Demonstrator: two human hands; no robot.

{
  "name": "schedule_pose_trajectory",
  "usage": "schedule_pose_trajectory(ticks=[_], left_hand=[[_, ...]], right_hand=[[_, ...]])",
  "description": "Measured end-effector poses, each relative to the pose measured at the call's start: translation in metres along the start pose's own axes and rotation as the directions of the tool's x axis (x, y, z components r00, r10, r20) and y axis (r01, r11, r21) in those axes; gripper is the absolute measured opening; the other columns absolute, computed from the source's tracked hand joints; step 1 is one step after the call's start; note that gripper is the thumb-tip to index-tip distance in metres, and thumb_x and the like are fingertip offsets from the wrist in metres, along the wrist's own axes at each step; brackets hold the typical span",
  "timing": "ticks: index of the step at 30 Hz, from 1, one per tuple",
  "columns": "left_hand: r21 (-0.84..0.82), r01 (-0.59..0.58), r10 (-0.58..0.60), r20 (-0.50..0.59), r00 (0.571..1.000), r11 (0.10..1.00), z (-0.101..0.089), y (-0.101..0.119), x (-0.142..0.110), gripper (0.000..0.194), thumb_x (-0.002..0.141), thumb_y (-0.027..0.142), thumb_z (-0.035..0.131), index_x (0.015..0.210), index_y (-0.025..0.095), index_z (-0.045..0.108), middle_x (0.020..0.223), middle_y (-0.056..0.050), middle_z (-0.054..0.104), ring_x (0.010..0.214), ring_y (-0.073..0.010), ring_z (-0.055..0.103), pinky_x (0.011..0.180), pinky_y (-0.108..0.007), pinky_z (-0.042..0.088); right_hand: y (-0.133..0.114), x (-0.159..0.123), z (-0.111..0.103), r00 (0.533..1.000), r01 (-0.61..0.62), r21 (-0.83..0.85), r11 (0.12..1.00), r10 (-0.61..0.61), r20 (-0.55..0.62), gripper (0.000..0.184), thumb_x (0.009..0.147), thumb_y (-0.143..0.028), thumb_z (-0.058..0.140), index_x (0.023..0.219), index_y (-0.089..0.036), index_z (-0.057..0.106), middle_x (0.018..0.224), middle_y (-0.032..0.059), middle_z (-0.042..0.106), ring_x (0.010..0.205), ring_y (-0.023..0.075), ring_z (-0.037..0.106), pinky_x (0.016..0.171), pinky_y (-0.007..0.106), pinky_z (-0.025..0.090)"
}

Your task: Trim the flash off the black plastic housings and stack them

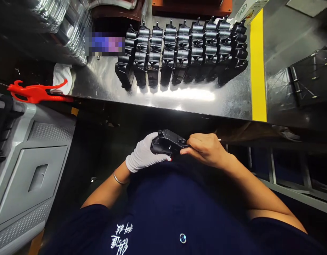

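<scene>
A shiny metal surface (96,85) spans the upper view, crossed by a yellow stripe (259,71) and carrying a row of black parts (168,53); a red air gun (35,91) lies at its left, by a white cloth (61,78). We see one black part (172,136) in the air between both hands, before the navy shirt (163,198). The gloved left hand (144,152) has its fingers curled round the part's left end — parted only by its thickness. The bare right hand (208,148) pinches its fingers together at the other end, seemingly on a slim stick (220,140), mostly hidden; we cannot tell what it is. We judge the step to be close work on that right end; the next move calls for a firm left hold and small, careful right-hand motions. The part's long axis runs roughly crosswise to the body — its narrower end pointing toward the right hand.
</scene>
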State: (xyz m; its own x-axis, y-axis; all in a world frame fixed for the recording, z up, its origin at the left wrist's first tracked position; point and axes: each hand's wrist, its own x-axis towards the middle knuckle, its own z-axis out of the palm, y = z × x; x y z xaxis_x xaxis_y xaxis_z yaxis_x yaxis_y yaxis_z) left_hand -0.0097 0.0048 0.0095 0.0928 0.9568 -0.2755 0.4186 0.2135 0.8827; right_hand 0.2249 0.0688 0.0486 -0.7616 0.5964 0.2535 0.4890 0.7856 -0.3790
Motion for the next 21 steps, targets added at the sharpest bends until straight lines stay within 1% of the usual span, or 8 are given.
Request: schedule_pose_trajectory(ticks=[2, 4, 8, 11, 14, 16, 19, 21], left_hand=[[-0.021, -0.007, 0.008, 0.020, 1.000, 1.000, -0.001, 0.000, 0.001, 0.086, 0.053, 0.050, 0.085, 0.126, 0.023, 0.051, 0.123, -0.009, 0.060, 0.113, -0.0322, 0.058, 0.100, -0.045, 0.044], [-0.043, -0.007, 0.009, 0.038, 0.999, 0.999, -0.001, 0.001, 0.002, 0.085, 0.052, 0.048, 0.086, 0.126, 0.023, 0.051, 0.123, -0.009, 0.060, 0.114, -0.0324, 0.058, 0.101, -0.045, 0.044], [-0.069, -0.009, 0.014, 0.076, 0.997, 0.998, -0.001, -0.001, 0.005, 0.086, 0.053, 0.046, 0.086, 0.127, 0.021, 0.050, 0.124, -0.010, 0.060, 0.114, -0.0318, 0.057, 0.102, -0.046, 0.043], [-0.051, -0.001, 0.005, 0.080, 0.997, 0.999, 0.002, -0.003, 0.005, 0.088, 0.052, 0.045, 0.087, 0.126, 0.020, 0.049, 0.122, -0.011, 0.061, 0.112, -0.0311, 0.059, 0.100, -0.046, 0.045], [-0.099, 0.016, -0.013, 0.030, 0.999, 0.995, 0.007, -0.005, 0.005, 0.087, 0.050, 0.041, 0.088, 0.125, 0.018, 0.049, 0.120, -0.011, 0.062, 0.109, -0.0296, 0.061, 0.097, -0.045, 0.048], [-0.173, 0.030, -0.033, -0.014, 0.999, 0.984, 0.009, -0.004, 0.004, 0.077, 0.053, 0.036, 0.087, 0.119, 0.018, 0.053, 0.113, -0.009, 0.066, 0.103, -0.0271, 0.064, 0.092, -0.043, 0.052], [-0.260, 0.025, -0.043, -0.066, 0.997, 0.965, 0.010, -0.002, 0.005, 0.062, 0.058, 0.031, 0.085, 0.112, 0.018, 0.057, 0.102, -0.006, 0.070, 0.093, -0.0234, 0.068, 0.084, -0.038, 0.056], [-0.242, -0.042, 0.013, -0.118, 0.993, 0.969, 0.007, -0.001, 0.006, 0.055, 0.060, 0.029, 0.084, 0.109, 0.018, 0.060, 0.101, -0.005, 0.071, 0.091, -0.0218, 0.068, 0.082, -0.035, 0.056]], right_hand=[[0.000, -0.001, 0.000, 0.999, 0.040, 0.016, 0.999, -0.040, -0.020, 0.050, 0.095, -0.047, 0.044, 0.054, -0.019, 0.041, 0.049, -0.0014, 0.046, 0.046, 0.0090, 0.038, 0.047, 0.026, 0.022], [0.000, -0.002, 0.000, 0.998, 0.049, 0.007, 0.999, -0.049, -0.050, 0.049, 0.094, -0.046, 0.047, 0.054, -0.019, 0.042, 0.049, -0.0017, 0.045, 0.046, 0.0091, 0.038, 0.047, 0.026, 0.023], [-0.001, -0.002, 0.000, 0.998, 0.040, 0.031, 0.999, -0.038, -0.052, 0.047, 0.096, -0.046, 0.044, 0.057, -0.019, 0.044, 0.052, -0.0010, 0.047, 0.048, 0.0094, 0.040, 0.048, 0.025, 0.025], [-0.002, -0.002, 0.001, 0.995, 0.079, 0.053, 0.995, -0.075, -0.072, 0.048, 0.096, -0.041, 0.047, 0.054, -0.019, 0.041, 0.049, -0.0024, 0.044, 0.046, 0.0087, 0.038, 0.047, 0.026, 0.022], [-0.002, -0.002, 0.002, 0.989, 0.091, 0.031, 0.995, -0.087, -0.121, 0.047, 0.094, -0.039, 0.051, 0.052, -0.019, 0.040, 0.047, -0.0032, 0.041, 0.044, 0.0084, 0.035, 0.046, 0.026, 0.020], [-0.001, -0.003, 0.002, 0.988, 0.089, 0.077, 0.993, -0.078, -0.134, 0.043, 0.094, -0.039, 0.051, 0.056, -0.019, 0.045, 0.049, -0.0032, 0.043, 0.045, 0.0086, 0.038, 0.046, 0.025, 0.024], [0.001, -0.005, 0.000, 0.992, 0.020, 0.206, 0.978, 0.006, -0.127, 0.032, 0.098, -0.034, 0.042, 0.073, -0.018, 0.054, 0.058, -0.0006, 0.053, 0.051, 0.0097, 0.047, 0.051, 0.022, 0.035], [0.001, -0.006, -0.002, 0.990, -0.051, 0.238, 0.970, 0.080, -0.116, 0.028, 0.098, -0.026, 0.037, 0.079, -0.018, 0.055, 0.062, 0.0001, 0.054, 0.053, 0.0098, 0.048, 0.052, 0.022, 0.038]])
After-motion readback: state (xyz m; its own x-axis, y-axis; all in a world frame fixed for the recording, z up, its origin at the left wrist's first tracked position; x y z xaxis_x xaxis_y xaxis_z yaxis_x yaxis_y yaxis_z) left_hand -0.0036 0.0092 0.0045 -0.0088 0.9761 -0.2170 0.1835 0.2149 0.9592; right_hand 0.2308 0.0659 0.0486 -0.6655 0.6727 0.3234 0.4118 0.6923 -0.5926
